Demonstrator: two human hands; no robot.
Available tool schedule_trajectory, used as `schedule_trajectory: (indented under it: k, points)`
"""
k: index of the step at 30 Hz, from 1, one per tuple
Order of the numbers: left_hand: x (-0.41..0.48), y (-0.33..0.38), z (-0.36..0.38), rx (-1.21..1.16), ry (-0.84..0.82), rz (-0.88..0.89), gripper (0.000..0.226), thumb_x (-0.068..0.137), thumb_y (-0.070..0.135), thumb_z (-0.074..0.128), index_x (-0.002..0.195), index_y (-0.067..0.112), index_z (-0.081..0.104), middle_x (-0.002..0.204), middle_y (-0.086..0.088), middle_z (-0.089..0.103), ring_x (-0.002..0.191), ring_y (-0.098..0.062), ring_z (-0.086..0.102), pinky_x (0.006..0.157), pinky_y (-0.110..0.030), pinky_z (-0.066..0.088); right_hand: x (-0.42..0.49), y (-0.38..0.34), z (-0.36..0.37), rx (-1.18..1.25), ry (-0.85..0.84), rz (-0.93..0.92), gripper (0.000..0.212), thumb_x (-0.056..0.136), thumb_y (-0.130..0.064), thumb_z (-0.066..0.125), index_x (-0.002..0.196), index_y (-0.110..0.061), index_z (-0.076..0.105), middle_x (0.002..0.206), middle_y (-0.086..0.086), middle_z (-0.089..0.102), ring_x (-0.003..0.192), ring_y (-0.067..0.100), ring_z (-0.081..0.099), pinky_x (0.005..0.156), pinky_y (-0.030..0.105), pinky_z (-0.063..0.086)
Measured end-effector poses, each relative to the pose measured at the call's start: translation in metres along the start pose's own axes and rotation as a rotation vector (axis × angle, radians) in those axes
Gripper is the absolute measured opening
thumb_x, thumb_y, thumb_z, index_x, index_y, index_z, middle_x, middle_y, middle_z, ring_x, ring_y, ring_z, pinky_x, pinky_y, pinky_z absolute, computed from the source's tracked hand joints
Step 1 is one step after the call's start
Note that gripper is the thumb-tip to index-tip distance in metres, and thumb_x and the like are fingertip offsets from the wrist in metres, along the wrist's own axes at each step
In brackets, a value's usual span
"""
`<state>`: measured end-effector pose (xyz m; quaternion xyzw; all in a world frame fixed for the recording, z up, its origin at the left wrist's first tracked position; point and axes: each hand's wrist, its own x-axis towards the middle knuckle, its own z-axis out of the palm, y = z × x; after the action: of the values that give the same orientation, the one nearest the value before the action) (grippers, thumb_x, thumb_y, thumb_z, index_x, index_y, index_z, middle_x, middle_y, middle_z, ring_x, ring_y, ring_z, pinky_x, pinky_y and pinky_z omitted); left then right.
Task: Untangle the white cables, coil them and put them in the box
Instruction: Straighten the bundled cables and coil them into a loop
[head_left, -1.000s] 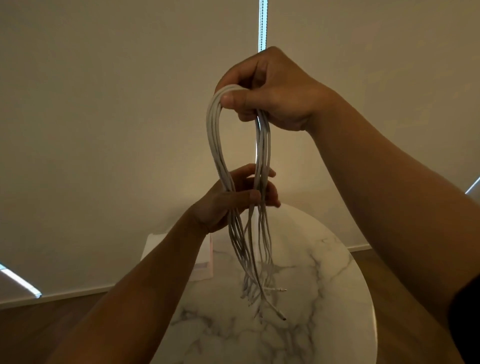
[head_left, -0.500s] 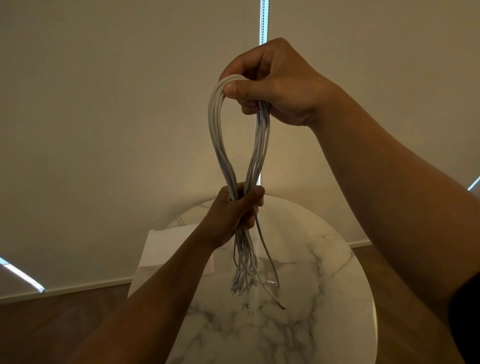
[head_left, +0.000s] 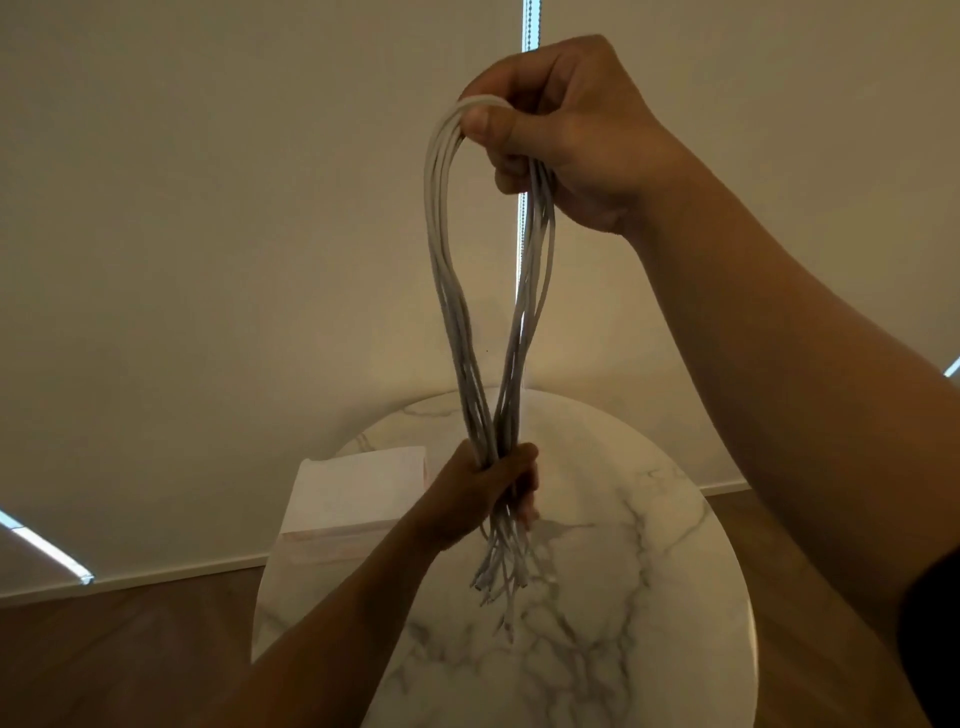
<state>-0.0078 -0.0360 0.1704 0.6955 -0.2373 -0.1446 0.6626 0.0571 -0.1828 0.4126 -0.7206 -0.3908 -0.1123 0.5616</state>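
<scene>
Left hand (head_left: 480, 493) slid lower, fist round cables (head_left: 444, 291); right hand (head_left: 561, 135) pinches loop top.

Smooth, matt whitish plastic along the cables (head_left: 447, 291). Polished white marble with grey veins, faintly glossy, for the table (head_left: 649, 571). Matt white card on the box (head_left: 358, 483) at the table's ten o'clock. Brown wood-grain floor (head_left: 130, 649) at eight o'clock.

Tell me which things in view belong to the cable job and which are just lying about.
Job: white cables, right hand holding the loop's top, left hand gripping near the ends, white box.
Not the job: marble table, roller blinds, wooden floor.
</scene>
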Motion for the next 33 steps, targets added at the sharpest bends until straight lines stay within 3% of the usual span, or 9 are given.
schedule_trajectory:
  k: [4,8,12,14,18,21,27,33]
  points:
    - [-0.004,-0.013,0.002,-0.01,0.038,-0.018,0.032,0.093,0.036,0.058,0.074,0.01,0.061,0.054,-0.004,0.054,0.052,-0.021,0.057,0.075,-0.054,0.053,-0.002,0.001,0.0,0.022,0.015,-0.019,0.008,0.093,-0.009,0.063,0.094,-0.004,0.069,0.062,-0.006,0.058,0.057,0.015,0.047,0.06,0.029,0.045]
    - [-0.012,-0.029,-0.002,-0.032,0.043,-0.074,0.029,0.097,0.024,0.056,0.076,0.005,0.064,0.061,-0.011,0.062,0.065,-0.032,0.065,0.084,-0.06,0.053,-0.003,-0.001,-0.002,0.05,0.01,-0.044,0.01,0.093,-0.008,0.061,0.098,-0.002,0.067,0.063,-0.006,0.058,0.057,0.016,0.047,0.06,0.029,0.044]
    - [-0.017,-0.033,-0.011,-0.074,-0.022,-0.098,0.012,0.089,0.016,0.065,0.08,0.01,0.07,0.074,-0.012,0.07,0.077,-0.029,0.069,0.08,-0.042,0.055,-0.005,0.001,-0.004,0.085,0.031,-0.064,0.012,0.094,-0.008,0.061,0.099,0.0,0.067,0.064,-0.001,0.056,0.058,0.018,0.045,0.059,0.03,0.043]
    - [-0.018,-0.036,-0.012,-0.045,-0.034,-0.095,0.011,0.085,0.021,0.068,0.081,0.012,0.072,0.076,-0.015,0.071,0.078,-0.031,0.069,0.079,-0.041,0.054,-0.006,0.001,-0.006,0.11,0.036,-0.058,0.011,0.094,-0.007,0.061,0.098,0.001,0.067,0.065,0.003,0.054,0.057,0.019,0.044,0.058,0.03,0.042]
    - [-0.019,-0.039,-0.009,0.021,-0.006,-0.103,0.01,0.083,0.011,0.071,0.088,0.002,0.073,0.077,-0.027,0.067,0.065,-0.031,0.065,0.066,-0.036,0.055,-0.006,0.003,-0.004,0.147,0.036,-0.059,0.01,0.093,-0.006,0.061,0.098,0.002,0.066,0.065,0.005,0.052,0.057,0.02,0.043,0.057,0.03,0.04]
    - [-0.018,-0.039,-0.011,0.059,0.034,-0.102,0.012,0.081,0.004,0.074,0.09,-0.002,0.071,0.078,-0.026,0.068,0.058,-0.027,0.062,0.061,-0.035,0.054,-0.007,0.003,-0.005,0.133,0.033,-0.062,0.011,0.094,-0.006,0.06,0.099,0.002,0.066,0.065,0.003,0.053,0.058,0.02,0.042,0.057,0.031,0.04]
    - [-0.028,-0.046,-0.01,0.113,0.016,-0.082,0.011,0.079,0.006,0.074,0.084,-0.002,0.068,0.081,-0.02,0.07,0.083,-0.034,0.068,0.083,-0.045,0.057,-0.004,-0.004,-0.016,0.065,0.06,-0.077,0.01,0.095,-0.01,0.059,0.096,-0.004,0.067,0.064,-0.003,0.054,0.058,0.018,0.044,0.06,0.031,0.041]
    - [-0.033,-0.052,-0.009,0.038,-0.08,-0.129,0.013,0.09,-0.006,0.054,0.1,-0.003,0.062,0.089,-0.019,0.065,0.088,-0.033,0.065,0.087,-0.046,0.054,-0.004,0.0,-0.013,0.056,0.067,-0.054,0.011,0.095,-0.01,0.059,0.096,-0.004,0.068,0.064,-0.001,0.054,0.058,0.019,0.044,0.059,0.031,0.042]
